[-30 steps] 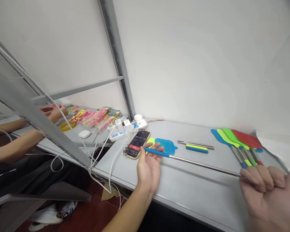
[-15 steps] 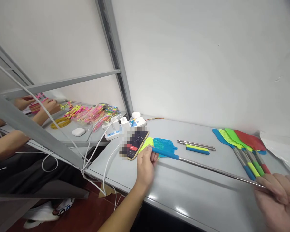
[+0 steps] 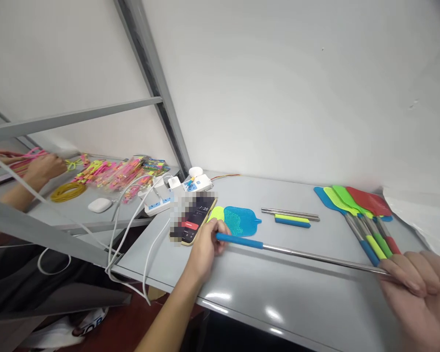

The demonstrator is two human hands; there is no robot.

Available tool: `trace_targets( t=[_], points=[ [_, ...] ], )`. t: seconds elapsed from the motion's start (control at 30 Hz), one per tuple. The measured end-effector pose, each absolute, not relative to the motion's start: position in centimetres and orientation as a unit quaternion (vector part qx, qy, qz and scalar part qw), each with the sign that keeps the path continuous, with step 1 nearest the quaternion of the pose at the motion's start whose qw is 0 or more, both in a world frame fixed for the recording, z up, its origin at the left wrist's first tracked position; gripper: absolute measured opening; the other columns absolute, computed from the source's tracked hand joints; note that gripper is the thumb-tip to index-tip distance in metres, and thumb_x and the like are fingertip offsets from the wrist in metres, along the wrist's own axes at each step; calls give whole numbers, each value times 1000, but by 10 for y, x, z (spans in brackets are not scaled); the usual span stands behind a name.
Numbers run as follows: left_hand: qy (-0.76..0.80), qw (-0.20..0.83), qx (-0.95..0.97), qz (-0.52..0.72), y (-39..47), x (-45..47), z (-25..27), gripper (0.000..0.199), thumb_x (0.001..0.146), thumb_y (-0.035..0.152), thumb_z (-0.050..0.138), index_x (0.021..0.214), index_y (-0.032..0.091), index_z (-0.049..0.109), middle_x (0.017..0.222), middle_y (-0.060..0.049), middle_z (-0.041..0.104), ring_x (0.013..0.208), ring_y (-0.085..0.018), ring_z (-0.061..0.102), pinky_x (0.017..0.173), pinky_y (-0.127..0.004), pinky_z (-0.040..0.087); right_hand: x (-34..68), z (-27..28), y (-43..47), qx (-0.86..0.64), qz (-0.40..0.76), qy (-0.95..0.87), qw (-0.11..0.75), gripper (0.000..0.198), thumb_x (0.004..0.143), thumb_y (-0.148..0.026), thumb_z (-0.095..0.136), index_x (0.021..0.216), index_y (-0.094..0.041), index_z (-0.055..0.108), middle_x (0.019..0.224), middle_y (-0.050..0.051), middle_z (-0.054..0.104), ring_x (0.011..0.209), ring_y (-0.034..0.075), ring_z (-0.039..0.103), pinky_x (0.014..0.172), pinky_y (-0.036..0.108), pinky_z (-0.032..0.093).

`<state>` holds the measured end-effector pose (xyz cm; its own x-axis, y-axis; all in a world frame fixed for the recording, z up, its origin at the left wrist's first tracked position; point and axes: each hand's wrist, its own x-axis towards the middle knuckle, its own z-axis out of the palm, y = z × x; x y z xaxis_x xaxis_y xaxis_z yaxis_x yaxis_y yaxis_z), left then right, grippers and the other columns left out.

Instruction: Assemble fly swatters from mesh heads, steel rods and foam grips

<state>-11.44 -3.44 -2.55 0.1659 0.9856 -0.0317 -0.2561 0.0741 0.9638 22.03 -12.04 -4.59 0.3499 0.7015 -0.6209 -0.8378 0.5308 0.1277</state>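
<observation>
White and bare-looking, the wall (image 3: 278, 98) rises behind everything, and against its foot runs a long grey tabletop (image 3: 300, 303). A grey metal post (image 3: 148, 58) divides this surface from a neighbouring one at left, where a co-worker's hand (image 3: 46, 168) grips pink strands near packets of pink and yellow items (image 3: 126, 173).

A slim telescopic rod (image 3: 322, 259) spans the space above the tabletop, sloping slightly down to the right. The person's right hand (image 3: 425, 293) is closed around its steel end, fingers folded over. At the other end, the left hand (image 3: 209, 247) is half curled by the tip of the blue grip (image 3: 242, 241); its fingers meet the tip, but whether they clasp it firmly cannot be told.

Beyond the right hand, four swatters, blue, yellow-green, green and red (image 3: 352, 200), lie overlapping in a fan, beside crumpled translucent plastic (image 3: 418, 220). A white power strip (image 3: 157, 205) with plugs sits at the tabletop's left, just behind a partly pixelated phone (image 3: 188, 225). Near the left hand a loose blue swatter head (image 3: 242, 221) overlaps a yellow-green one (image 3: 217, 213). Farther right lie steel tubes (image 3: 289, 214) and, just in front, two small grips (image 3: 292, 220), one yellow, one blue.
</observation>
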Motion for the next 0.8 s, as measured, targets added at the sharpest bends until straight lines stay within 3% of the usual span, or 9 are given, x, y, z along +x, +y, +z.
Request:
trace_targets(
  t=[0.1, 0.33, 0.43, 0.63, 0.8],
  points=[
    [427, 612, 467, 475, -31, -113, -21, 44, 94, 42, 35, 58, 17, 38, 55, 3, 41, 45, -7, 31, 45, -23, 22, 207, -31, -121, -65, 521, 140, 840, 27, 87, -20, 60, 69, -29, 42, 47, -3, 39, 41, 9, 29, 31, 35, 40],
    [398, 662, 454, 444, -39, -98, -27, 51, 95, 54, 30, 60, 18, 39, 48, 5, 35, 38, -6, 24, 39, -22, 16, 197, -5, -122, -164, 484, 25, 859, 38, 92, -24, 52, 63, -23, 29, 41, -5, 32, 36, 6, 21, 29, 28, 28],
    [377, 672, 434, 467, -43, -95, -24, 49, 94, 54, 33, 60, 18, 37, 50, 6, 34, 37, -6, 21, 38, -22, 13, 196, -1, -124, -217, 463, -43, 858, 38, 96, -27, 43, 61, -23, 28, 40, -5, 32, 35, 7, 22, 31, 25, 29],
    [373, 687, 440, 442, -54, -87, -25, 51, 92, 58, 33, 61, 18, 39, 49, 6, 35, 37, -5, 23, 38, -21, 15, 178, 11, -118, -256, 461, -103, 843, 45, 99, -37, 30, 57, -21, 26, 42, -8, 15, 36, 9, 9, 29, 22, 20],
    [418, 669, 488, 374, -65, -87, -32, 51, 93, 57, 33, 63, 18, 45, 44, 5, 37, 39, -7, 30, 40, -21, 21, 145, 18, -120, -261, 503, -100, 818, 45, 98, -37, 33, 57, -20, 29, 49, -8, 13, 41, 9, 12, 35, 20, 24]
  ],
)
